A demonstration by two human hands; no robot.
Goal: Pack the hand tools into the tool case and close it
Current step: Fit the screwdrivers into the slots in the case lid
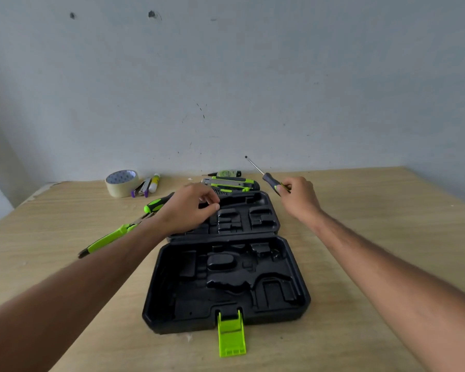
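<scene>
nearest you, the tool case [226, 280] lies open on the table [360, 210], its moulded slots unfilled. your right hand [298, 196] grips a screwdriver [269, 181] above the table; your left hand [191, 208] hovers over the far half, fingers [212, 206] loosely curled, holding nothing.

Open tool case [226, 277] lies mid-table [360, 210]; pliers [105, 238] left, tape roll [122, 183] behind-left.

Right hand [298, 196] grips screwdriver [269, 181] — tool case [226, 280] open, unfilled.
</scene>
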